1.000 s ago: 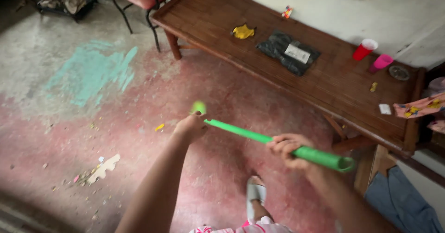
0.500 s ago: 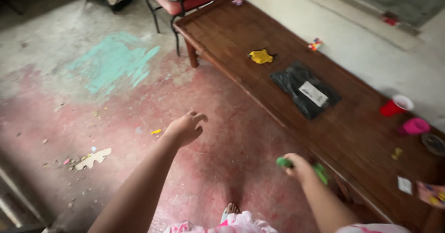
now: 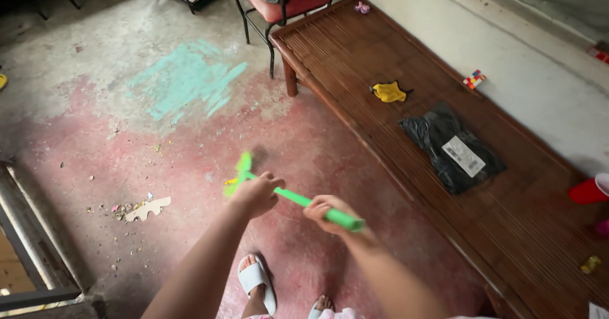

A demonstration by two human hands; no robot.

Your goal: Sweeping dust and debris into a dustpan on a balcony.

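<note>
Green plastic broom handle runs slantwise above the worn red concrete floor, gripped by both hands: the left hand is clenched around its lower part, the right hand wrapped around the upper end (the far tip is blurred). A long brown slatted wooden bench stands to the right, bearing a black plastic bag and a yellow cloth.
</note>
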